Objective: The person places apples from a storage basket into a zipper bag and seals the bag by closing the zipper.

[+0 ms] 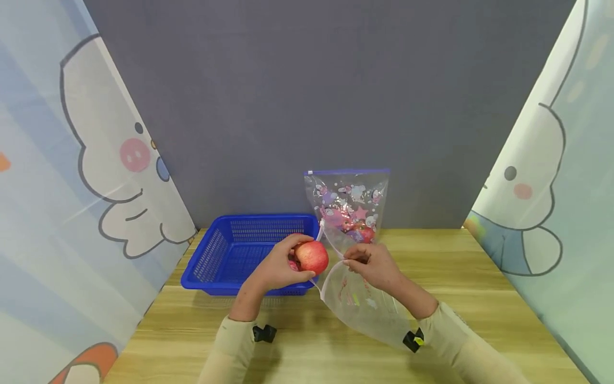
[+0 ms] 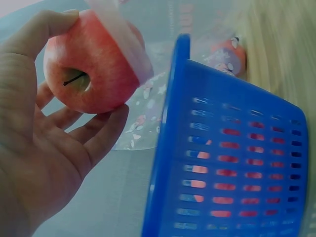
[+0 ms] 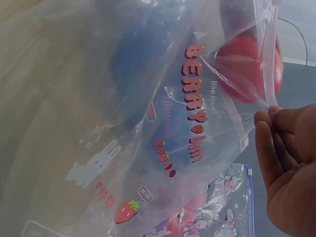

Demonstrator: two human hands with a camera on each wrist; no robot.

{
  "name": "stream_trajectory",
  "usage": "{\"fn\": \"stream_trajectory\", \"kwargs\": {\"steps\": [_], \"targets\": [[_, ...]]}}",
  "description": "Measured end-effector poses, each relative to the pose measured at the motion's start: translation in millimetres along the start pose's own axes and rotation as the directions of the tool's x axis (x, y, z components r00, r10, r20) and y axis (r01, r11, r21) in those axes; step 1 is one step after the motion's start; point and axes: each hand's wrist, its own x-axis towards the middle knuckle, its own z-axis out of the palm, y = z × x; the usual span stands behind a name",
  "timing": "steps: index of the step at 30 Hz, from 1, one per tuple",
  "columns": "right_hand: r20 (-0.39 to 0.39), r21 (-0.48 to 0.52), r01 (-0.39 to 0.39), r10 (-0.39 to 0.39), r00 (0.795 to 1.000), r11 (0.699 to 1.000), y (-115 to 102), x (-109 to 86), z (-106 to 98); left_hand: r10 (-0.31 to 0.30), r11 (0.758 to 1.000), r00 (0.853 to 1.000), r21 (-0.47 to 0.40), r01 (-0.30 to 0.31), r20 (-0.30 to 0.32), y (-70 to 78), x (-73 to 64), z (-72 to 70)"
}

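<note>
My left hand (image 1: 280,265) grips a red apple (image 1: 313,257), thumb and fingers spread round its sides. In the left wrist view, the apple's stem end (image 2: 76,79) faces the camera and the pale strip of the bag's mouth crosses the fruit. My right hand (image 1: 376,265) pinches the edge of a see-through zip bag (image 1: 364,306), whose mouth gapes toward the apple. "BERRY" lettering and strawberry prints mark this bag in the right wrist view. Beneath the left hand, the blue plastic basket (image 1: 216,288) shows red shapes through its slots.
Behind the hands, a second clear bag (image 1: 346,200) with a purple zip stands against the grey back wall (image 1: 307,106), with red fruit in its bottom. The wooden table (image 1: 455,320) is bordered by cartoon-printed curtains (image 1: 110,160) on both sides.
</note>
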Motion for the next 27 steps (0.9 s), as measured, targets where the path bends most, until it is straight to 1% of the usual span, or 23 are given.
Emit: {"fn": "stream_trajectory", "kwargs": {"steps": [6, 11, 13, 20, 23, 27], "targets": [[-0.007, 0.022, 0.025, -0.025, 1.0, 0.999, 9.3, -0.7, 1.9, -0.011, 1.0, 1.0, 0.029, 0.011, 0.005, -4.0, -0.1, 3.3], [-0.019, 0.014, 0.007, -0.007, 1.0, 1.0, 7.0, 1.9, 0.1, -0.001, 0.998, 1.0, 0.07, 0.0, 0.017, -3.1, 4.4, 3.2], [-0.026, -0.002, -0.002, 0.002, 1.0, 1.0, 1.7, 3.0, -1.1, 0.0, 0.996, 1.0, 0.085, -0.002, 0.023, -3.0, 6.4, 3.0], [-0.02, -0.018, 0.005, -0.006, 1.0, 1.0, -36.1, 2.0, -6.2, 0.004, 0.987, 0.999, 0.159, -0.011, 0.043, -4.9, 11.4, 3.3], [-0.019, -0.012, 0.002, -0.003, 1.0, 1.0, -38.6, 1.5, -5.5, -0.013, 0.984, 0.999, 0.176, 0.004, 0.051, -5.6, 11.7, 3.9], [-0.023, 0.005, -0.002, 0.002, 1.0, 1.0, -37.1, 1.5, -4.0, -0.066, 0.981, 0.996, 0.187, 0.054, 0.061, -6.6, 10.1, 5.2]]}}
